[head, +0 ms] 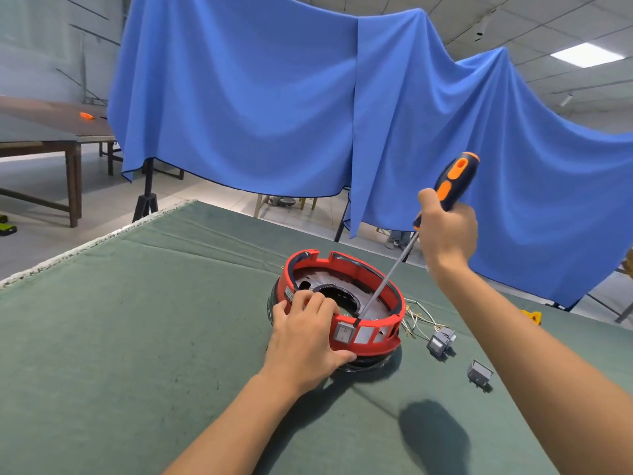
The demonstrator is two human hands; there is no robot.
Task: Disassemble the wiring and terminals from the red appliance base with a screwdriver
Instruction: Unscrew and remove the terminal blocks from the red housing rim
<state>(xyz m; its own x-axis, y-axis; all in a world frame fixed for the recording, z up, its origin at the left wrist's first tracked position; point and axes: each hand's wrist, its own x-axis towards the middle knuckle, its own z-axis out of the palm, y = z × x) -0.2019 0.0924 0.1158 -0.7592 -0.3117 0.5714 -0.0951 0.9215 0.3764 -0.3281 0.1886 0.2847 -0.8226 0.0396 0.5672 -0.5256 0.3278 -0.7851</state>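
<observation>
The red appliance base (370,337), a round ring with a grey metal inside, sits on the green cloth of the table (137,320). My left hand (305,337) grips its near-left rim, fingers curled over the edge and thumb under the front. My right hand (445,228) holds the orange and dark blue screwdriver (452,180) by its handle, raised above the base. The long shaft slants down to the inside of the front rim, behind a white rocker switch (344,332). Loose wiring (416,317) lies just right of the base.
Two grey switch parts lie on the cloth to the right, one (442,341) joined to the wires, one (479,373) nearer me. A yellow item (532,317) sits at the table's right edge. Blue drapes (274,97) hang behind. A wooden table (51,132) stands far left.
</observation>
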